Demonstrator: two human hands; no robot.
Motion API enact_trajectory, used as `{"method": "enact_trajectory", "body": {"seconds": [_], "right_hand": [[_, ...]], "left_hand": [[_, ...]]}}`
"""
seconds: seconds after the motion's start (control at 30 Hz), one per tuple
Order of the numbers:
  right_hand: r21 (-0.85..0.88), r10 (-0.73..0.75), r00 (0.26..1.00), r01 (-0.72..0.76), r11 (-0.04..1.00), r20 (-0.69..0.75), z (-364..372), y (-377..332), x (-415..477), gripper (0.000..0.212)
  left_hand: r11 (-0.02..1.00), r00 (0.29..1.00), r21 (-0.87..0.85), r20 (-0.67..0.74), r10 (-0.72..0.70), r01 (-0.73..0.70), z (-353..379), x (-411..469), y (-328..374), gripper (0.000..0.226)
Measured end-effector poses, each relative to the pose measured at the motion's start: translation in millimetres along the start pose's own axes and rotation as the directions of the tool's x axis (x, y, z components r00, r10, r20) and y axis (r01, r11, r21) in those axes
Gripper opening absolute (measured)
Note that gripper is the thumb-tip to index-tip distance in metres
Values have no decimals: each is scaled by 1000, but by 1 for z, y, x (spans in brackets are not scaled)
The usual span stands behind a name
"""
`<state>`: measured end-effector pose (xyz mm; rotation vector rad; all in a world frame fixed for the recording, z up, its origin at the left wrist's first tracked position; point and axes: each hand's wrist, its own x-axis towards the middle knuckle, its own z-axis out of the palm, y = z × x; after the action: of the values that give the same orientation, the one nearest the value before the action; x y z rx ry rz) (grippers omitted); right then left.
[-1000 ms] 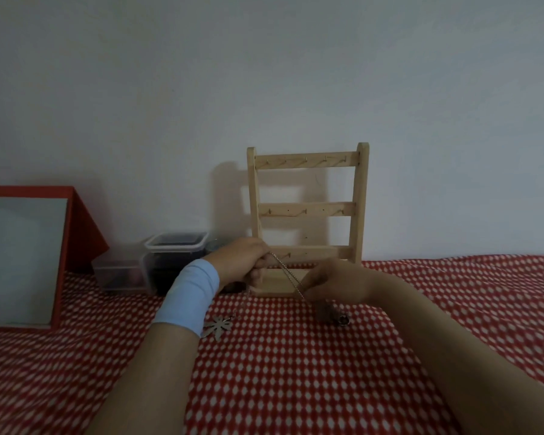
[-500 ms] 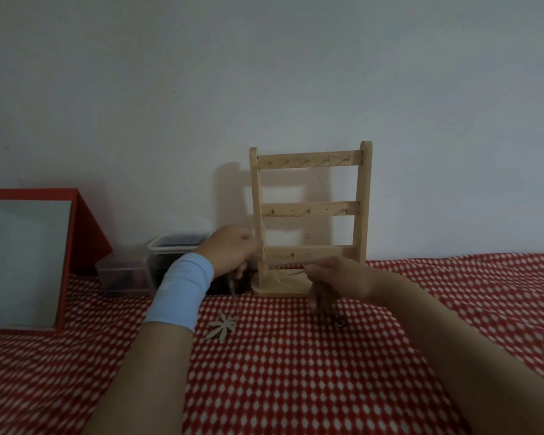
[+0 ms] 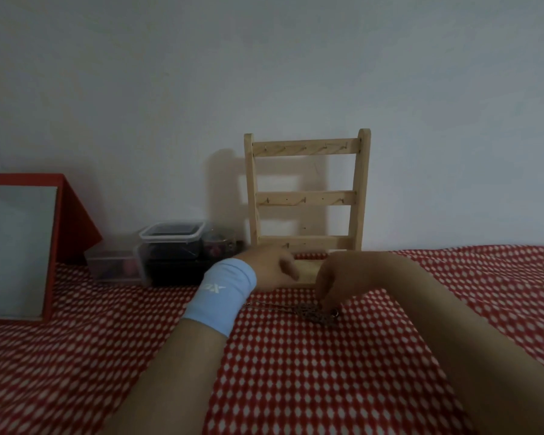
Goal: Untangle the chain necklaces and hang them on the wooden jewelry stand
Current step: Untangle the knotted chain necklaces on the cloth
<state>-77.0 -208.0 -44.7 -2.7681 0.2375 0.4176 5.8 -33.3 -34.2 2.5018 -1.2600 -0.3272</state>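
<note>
Pinching tangled chains [image 3: 311,311], right hand [image 3: 335,276] bent downward, left hand [image 3: 272,269] before stand [image 3: 305,197]

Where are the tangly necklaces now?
Head view: the chain necklaces lie bunched on the red checked cloth, right of centre, under the right hand, in front of the wooden stand.

My left forearm [image 3: 182,365] comes up from 6 o'clock and slants toward 1 o'clock, with a light blue wristband [image 3: 222,298] round the wrist. My left hand [image 3: 272,268] shows its back, thumb pointing to 3 o'clock; its fingers are hidden. My right forearm [image 3: 453,324] reaches in from 4 o'clock toward 10 o'clock. My right hand [image 3: 336,277] arches, fingers curled down toward 6 o'clock, tips pinching the chain [image 3: 311,310].
</note>
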Motion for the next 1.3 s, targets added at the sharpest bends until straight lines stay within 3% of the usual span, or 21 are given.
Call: {"method": "enact_trajectory", "body": {"seconds": [0.07,0.17,0.27,0.37,0.5,0.6,0.73,0.83,1.0,1.13,1.3], "right_hand": [[-121,91,993,-81,989,77,4,-1,1,41],[-138,89,994,-79,987,62,8,0,4,38],[-36,57,996,-55,998,71,9,3,3,19],[165,-15,1000,17,986,-9,7,7,1,8],[408,-93,977,166,898,-191,2,9,-1,12],[399,-91,976,165,902,-198,2,10,1,17],[319,-82,990,116,941,-119,2,3,2,27],[408,-54,987,112,906,-150,3,-4,1,26],[589,-90,977,190,785,-194,3,-6,-4,27],[639,-119,967,239,731,-226,5,-6,-1,28],[676,-123,952,287,678,-281,6,-5,0,25]], "left_hand": [[998,992,-34,118,48,-44,20,5,7,21],[999,987,25,158,22,-27,42,13,6,36],[999,992,25,117,40,-43,40,12,2,27],[999,995,13,91,31,-33,31,9,-8,7],[999,995,-31,95,-37,40,19,7,-24,14],[983,990,-134,82,-114,124,10,4,-29,18],[969,992,-212,8,-126,125,2,1,-31,28],[963,992,-238,6,-129,127,0,0,-29,31],[948,973,-240,146,-177,208,3,2,-28,14],[979,1000,-203,25,9,-4,1,3,-24,25],[884,992,-451,-85,95,-123,7,3,-19,13]]}}
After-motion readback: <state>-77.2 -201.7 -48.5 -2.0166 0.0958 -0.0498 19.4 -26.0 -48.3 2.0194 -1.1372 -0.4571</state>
